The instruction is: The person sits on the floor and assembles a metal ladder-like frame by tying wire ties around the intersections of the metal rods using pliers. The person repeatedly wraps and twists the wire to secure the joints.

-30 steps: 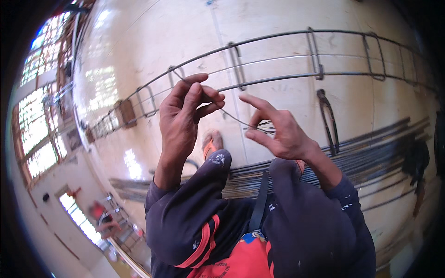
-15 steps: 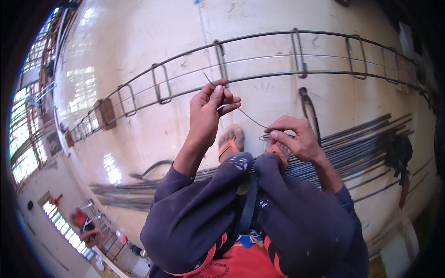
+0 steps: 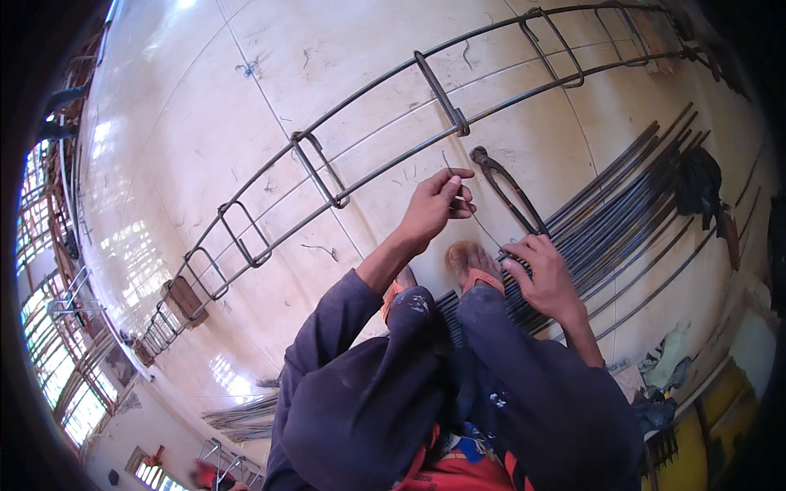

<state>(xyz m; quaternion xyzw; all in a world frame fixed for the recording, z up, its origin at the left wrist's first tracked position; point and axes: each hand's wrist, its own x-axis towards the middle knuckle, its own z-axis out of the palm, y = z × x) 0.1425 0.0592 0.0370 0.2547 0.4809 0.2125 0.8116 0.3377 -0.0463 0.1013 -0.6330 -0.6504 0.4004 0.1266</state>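
With left hand (image 3: 434,210), pinches a thin wire (image 3: 486,232), leaving a short tip free above; with right hand (image 3: 544,274), grips it lower down, over the edge of bundled steel rods (image 3: 606,214). Has pincers (image 3: 485,160) just beyond, on the floor (image 3: 286,311). Faces a bare strip before the steel cage (image 3: 440,92), and wide open room past its far bar.

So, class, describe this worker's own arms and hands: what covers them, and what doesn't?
The left hand and right hand are ungloved. Dark navy sleeves end short of the wrists, leaving part of each forearm bare.
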